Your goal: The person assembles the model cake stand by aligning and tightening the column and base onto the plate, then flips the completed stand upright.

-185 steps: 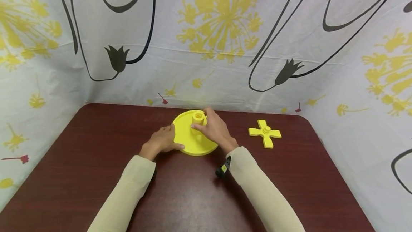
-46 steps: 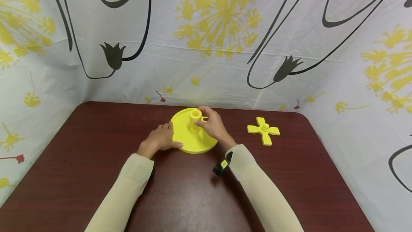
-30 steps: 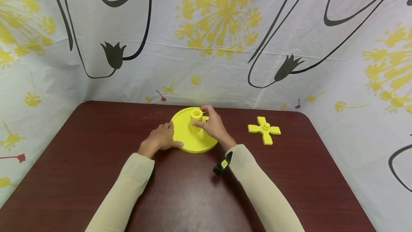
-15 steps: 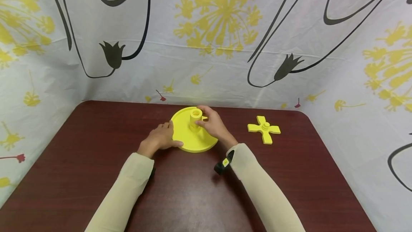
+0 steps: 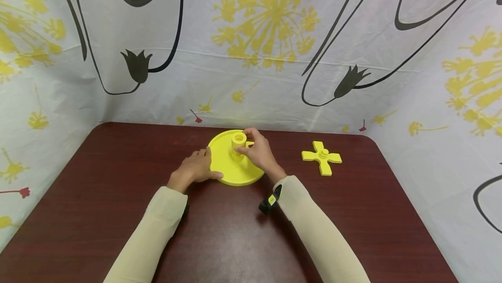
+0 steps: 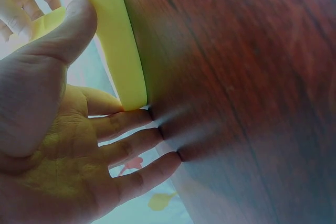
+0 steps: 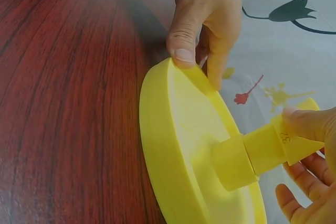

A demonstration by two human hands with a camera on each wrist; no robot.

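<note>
A round yellow base (image 5: 235, 170) with a raised rim lies on the table. From it rises a short post, topped by a yellow threaded sleeve (image 5: 238, 140) with a side tab and the number 32 (image 7: 286, 137). My left hand (image 5: 195, 167) holds the base's left edge, thumb on the rim; in the left wrist view the other fingers (image 6: 131, 150) are spread, tips on the tabletop. My right hand (image 5: 260, 151) pinches the sleeve between thumb and fingers, at the tab in the right wrist view. A yellow four-armed cross (image 5: 322, 157) with a threaded stud lies to the right.
The dark red-brown table (image 5: 231, 235) ends at its back edge just behind the base. A white patterned cloth (image 5: 251, 95) hangs behind the table and along both sides. A black wrist device (image 5: 268, 203) sits on the right wrist.
Over the last seconds the right hand makes small shifts around the sleeve, and the side tab shows to differing extents. The left hand stays on the base's edge; the cross remains where it lay.
</note>
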